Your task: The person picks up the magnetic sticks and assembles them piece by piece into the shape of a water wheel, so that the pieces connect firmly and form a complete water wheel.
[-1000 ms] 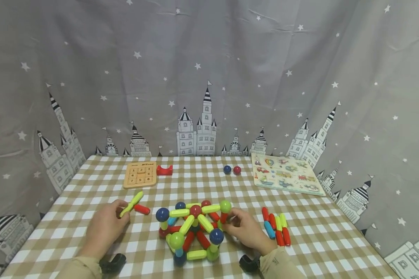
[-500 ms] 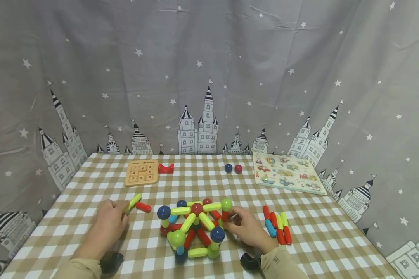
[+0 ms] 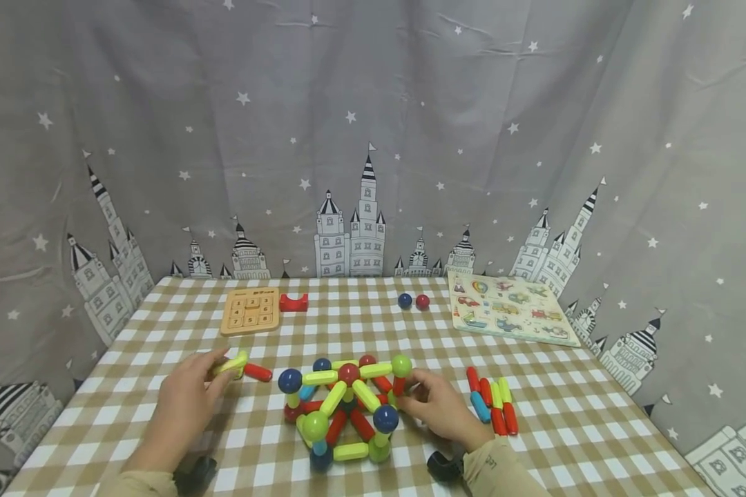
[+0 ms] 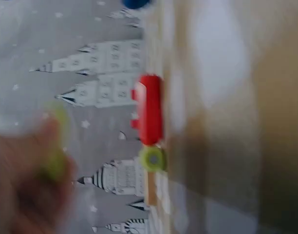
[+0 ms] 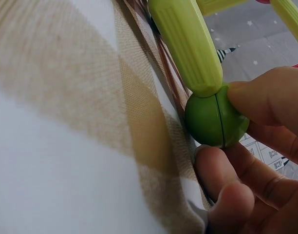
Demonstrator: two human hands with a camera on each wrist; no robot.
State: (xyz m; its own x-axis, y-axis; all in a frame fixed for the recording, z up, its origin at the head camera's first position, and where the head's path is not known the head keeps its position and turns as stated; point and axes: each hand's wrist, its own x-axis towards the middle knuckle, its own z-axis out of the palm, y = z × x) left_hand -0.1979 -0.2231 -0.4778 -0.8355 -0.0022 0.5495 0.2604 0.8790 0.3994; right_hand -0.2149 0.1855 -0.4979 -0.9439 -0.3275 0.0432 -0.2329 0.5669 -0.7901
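My left hand (image 3: 189, 393) pinches a yellow-green magnetic rod (image 3: 226, 366), blurred in the left wrist view. A second yellow-green rod (image 4: 153, 158) lies on the cloth, end toward the left wrist camera, beside a red rod (image 3: 257, 373). A framework of magnetic rods and balls (image 3: 350, 375) stands between my hands, with blue, green and red balls at its joints. At its right side my right hand (image 3: 438, 407) grips a low green ball (image 5: 214, 119) between thumb and fingers. A yellow-green rod (image 5: 190, 46) meets that ball.
Several loose rods (image 3: 497, 407) lie right of my right hand. Farther back are a wooden number puzzle (image 3: 251, 312), a red curved block (image 3: 293, 303), a blue ball (image 3: 405, 301), a red ball (image 3: 423, 302) and a picture board (image 3: 512, 308). A grey curtain hangs behind the checked tablecloth.
The long yellow-green piece in my left hand has come apart: one rod is in my fingers, another lies by the red rod. My right hand stays on the framework.
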